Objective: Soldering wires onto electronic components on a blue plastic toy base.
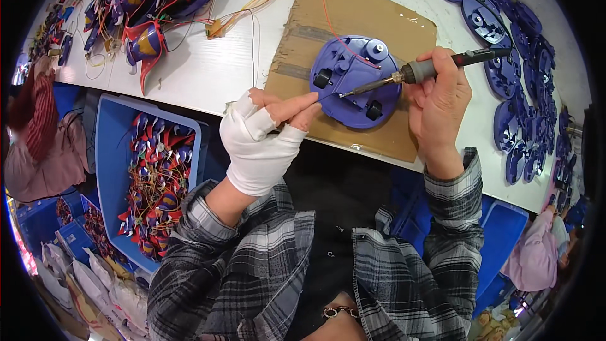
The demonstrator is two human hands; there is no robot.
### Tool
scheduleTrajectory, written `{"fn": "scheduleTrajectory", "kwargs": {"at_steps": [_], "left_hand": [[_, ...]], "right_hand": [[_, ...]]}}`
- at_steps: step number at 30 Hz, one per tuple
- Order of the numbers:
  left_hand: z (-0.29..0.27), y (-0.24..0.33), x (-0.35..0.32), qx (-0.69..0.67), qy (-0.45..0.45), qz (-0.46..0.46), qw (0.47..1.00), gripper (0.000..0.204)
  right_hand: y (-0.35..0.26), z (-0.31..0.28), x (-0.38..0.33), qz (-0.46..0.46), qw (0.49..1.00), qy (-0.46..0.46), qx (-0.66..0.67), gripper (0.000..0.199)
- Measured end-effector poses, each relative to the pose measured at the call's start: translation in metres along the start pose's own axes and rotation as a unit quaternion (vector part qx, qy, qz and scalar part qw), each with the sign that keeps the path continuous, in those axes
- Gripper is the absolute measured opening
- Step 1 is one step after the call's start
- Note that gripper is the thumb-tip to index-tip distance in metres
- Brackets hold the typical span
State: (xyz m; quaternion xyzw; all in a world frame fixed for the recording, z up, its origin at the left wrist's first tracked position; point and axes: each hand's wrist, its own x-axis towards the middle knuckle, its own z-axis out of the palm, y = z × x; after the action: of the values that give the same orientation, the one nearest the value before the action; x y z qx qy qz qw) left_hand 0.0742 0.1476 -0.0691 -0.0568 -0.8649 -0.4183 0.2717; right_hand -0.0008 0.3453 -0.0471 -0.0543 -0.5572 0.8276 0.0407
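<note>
Purple round base (353, 104) is lying on the cardboard sheet (353, 9) at about 1 o'clock in the head view, the cardboard resting on the white surface (268, 22). Right hand (442, 101), at 3 to 4 o'clock from the base, is closing around the soldering iron (416, 72) in a pen-like grip, tip pointing toward 8 to 9 o'clock. Left hand (265, 136), in a white glove with bare fingertips, is reaching in from 8 o'clock, fingers nearly together. Thin dark wire (329, 95) seems to be running from them to the tip; I can't tell if they're pinching it. Can't confirm tip contact either.

My read: I'm treating this as a solder joint. I'm aiming for a steady wire, heat on pad and wire together, brief dwell, no motion until it sets. I'm watching three risks: bare fingertips close to the tip, hot shaft near the purple plastic and the black knob (374, 110) at 5 o'clock, and the red wire (328, 12) coming in from 11 o'clock. I'm favouring a low shaft angle without touching the shell.
</note>
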Motion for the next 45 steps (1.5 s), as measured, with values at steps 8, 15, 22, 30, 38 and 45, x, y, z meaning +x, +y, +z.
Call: {"fn": "scheduleTrajectory", "kwargs": {"at_steps": [8,15,22,30,38,45], "left_hand": [[0.011,-0.006,-0.005,0.031,0.008,0.066,0.997,0.026],[0.014,-0.009,-0.003,0.029,0.015,0.108,0.994,0.028],[0.015,-0.010,-0.002,0.012,0.014,0.118,0.993,0.029],[0.015,-0.010,-0.003,0.009,0.011,0.113,0.994,0.029],[0.017,-0.013,-0.002,0.017,0.013,0.132,0.991,0.029],[0.018,-0.013,-0.003,0.026,0.016,0.138,0.990,0.030]], "right_hand": [[0.005,-0.003,0.002,0.001,1.000,-0.014,0.006,0.022],[0.006,-0.008,0.004,0.009,1.000,-0.029,0.005,0.023],[0.007,-0.010,0.004,0.022,0.998,-0.055,0.018,0.023],[0.007,-0.010,0.003,0.023,0.999,-0.036,0.016,0.024],[0.008,-0.011,0.005,0.021,0.999,-0.026,0.012,0.026],[0.008,-0.010,0.003,0.022,0.999,-0.022,0.009,0.027]]}}
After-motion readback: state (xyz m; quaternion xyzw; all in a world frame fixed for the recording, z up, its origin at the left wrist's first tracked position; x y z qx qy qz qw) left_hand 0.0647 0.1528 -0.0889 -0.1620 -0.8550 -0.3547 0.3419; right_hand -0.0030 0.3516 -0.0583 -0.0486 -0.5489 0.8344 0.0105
